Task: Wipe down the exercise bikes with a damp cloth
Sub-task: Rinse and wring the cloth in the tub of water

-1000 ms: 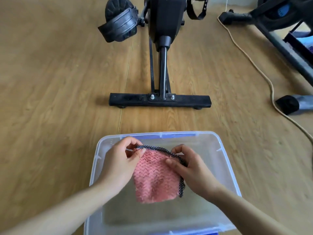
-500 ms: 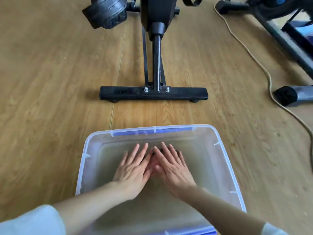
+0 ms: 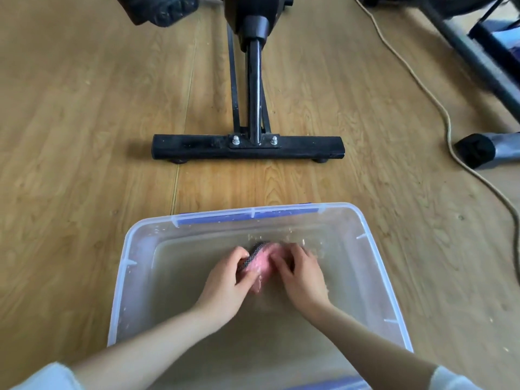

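A pink cloth with a dark checked edge is bunched up in the water of a clear plastic tub on the floor. My left hand grips the cloth's left side and my right hand grips its right side, both with curled fingers and partly in the water. A black exercise bike stands just beyond the tub, its foot bar facing me; only its lower frame and one pedal show.
The wooden floor spreads to the left. A beige cable runs down the right side. Part of a second bike with a grey foot stands at the right edge.
A second ago I held the cloth spread above the tub. Then both hands pressed it flat under the water. Now they have curled and bunched it together.
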